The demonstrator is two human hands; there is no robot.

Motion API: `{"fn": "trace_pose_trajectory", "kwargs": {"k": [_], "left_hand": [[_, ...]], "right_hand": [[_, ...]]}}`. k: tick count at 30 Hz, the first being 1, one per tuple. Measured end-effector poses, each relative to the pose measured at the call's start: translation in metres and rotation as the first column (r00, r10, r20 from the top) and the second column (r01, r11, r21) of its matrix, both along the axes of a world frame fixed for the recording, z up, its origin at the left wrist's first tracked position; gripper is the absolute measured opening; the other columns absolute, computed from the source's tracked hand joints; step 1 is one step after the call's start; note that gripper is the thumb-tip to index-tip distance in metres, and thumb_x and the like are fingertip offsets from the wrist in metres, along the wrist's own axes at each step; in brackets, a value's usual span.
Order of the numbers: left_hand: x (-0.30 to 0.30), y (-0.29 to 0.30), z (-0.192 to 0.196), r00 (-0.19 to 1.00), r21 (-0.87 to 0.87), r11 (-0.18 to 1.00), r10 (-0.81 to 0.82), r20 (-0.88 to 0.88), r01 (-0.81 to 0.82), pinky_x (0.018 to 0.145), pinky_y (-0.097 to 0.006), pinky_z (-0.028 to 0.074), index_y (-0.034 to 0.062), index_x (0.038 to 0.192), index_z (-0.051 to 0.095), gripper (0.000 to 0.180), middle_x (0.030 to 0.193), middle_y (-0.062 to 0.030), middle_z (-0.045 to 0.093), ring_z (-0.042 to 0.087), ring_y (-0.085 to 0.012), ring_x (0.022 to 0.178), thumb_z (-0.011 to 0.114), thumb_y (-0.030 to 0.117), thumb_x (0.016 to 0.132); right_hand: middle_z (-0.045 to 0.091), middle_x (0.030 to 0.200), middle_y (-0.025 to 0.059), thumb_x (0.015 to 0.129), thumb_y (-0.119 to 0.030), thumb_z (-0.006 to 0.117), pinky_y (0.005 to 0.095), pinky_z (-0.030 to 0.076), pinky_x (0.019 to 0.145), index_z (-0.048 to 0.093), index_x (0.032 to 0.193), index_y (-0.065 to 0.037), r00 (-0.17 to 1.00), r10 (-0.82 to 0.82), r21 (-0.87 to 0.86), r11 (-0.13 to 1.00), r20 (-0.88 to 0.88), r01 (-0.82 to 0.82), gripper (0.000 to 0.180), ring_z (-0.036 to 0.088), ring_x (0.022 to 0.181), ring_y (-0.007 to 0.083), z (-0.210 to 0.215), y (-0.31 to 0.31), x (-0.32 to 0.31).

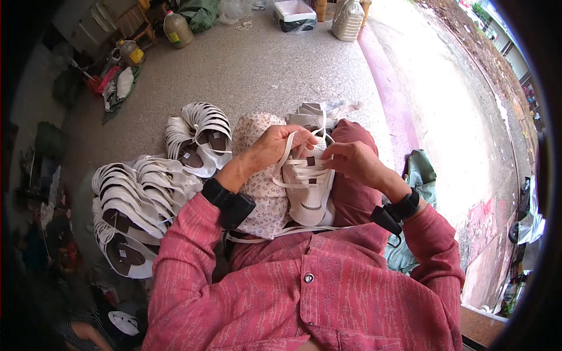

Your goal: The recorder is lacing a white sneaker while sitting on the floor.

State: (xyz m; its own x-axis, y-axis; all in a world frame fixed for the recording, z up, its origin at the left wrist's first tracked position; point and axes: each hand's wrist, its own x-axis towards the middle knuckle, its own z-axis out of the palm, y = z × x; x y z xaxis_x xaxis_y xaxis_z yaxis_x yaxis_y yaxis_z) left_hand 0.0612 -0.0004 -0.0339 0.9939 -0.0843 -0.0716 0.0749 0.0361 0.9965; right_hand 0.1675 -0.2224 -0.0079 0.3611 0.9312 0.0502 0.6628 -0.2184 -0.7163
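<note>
A white sneaker point(308, 202) lies in my lap, its toe toward me. A flat white shoelace point(284, 157) crosses its front in several rows and loops out past both sides. My left hand point(278, 146) is closed on the lace near the shoe's opening, and a long loop hangs below its fingers. My right hand point(356, 162) has its fingers bent and pinched at the right-hand eyelet edge, where a lace loop runs to it. Its fingertips partly hide what they grip. A flowered cloth point(260, 196) covers my left leg beneath the shoe.
Stacked white shoe uppers point(120, 190) stand at my left, with another bundle point(199, 131) farther ahead. Green sheeting point(418, 172) lies at my right. Large plastic jugs point(177, 29) and a white box point(294, 13) stand at the far side. Another person's arm point(88, 333) shows lower left.
</note>
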Motion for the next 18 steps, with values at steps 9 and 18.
{"fn": "trace_pose_trajectory", "kwargs": {"k": [9,18], "left_hand": [[-0.001,0.078,0.054,0.966,-0.175,0.956,0.213,-0.148,-0.237,0.077,-0.027,0.050,0.0041,0.117,0.062,0.049,0.101,-0.0054,0.067,0.063,-0.0137,0.084,0.043,0.046,0.100],[-0.041,0.031,0.036,0.966,0.547,0.806,0.111,0.233,-0.225,0.071,-0.029,0.051,0.0045,0.092,0.068,0.018,0.082,-0.0036,0.067,0.063,-0.0155,0.076,0.071,0.020,0.085]], "right_hand": [[0.063,0.076,0.0133,0.086,-0.016,0.066,0.0370,0.048,0.063,0.062,0.091,-0.001,0.975,-0.044,-0.147,0.989,-0.219,0.011,0.016,0.063,0.069,0.0275,0.006,0.000,-0.002],[0.063,0.073,0.0138,0.086,-0.021,0.069,0.0405,0.047,0.060,0.059,0.091,-0.003,0.985,0.082,-0.123,0.990,0.150,-0.064,0.021,0.063,0.067,0.0313,0.004,0.003,0.005]]}}
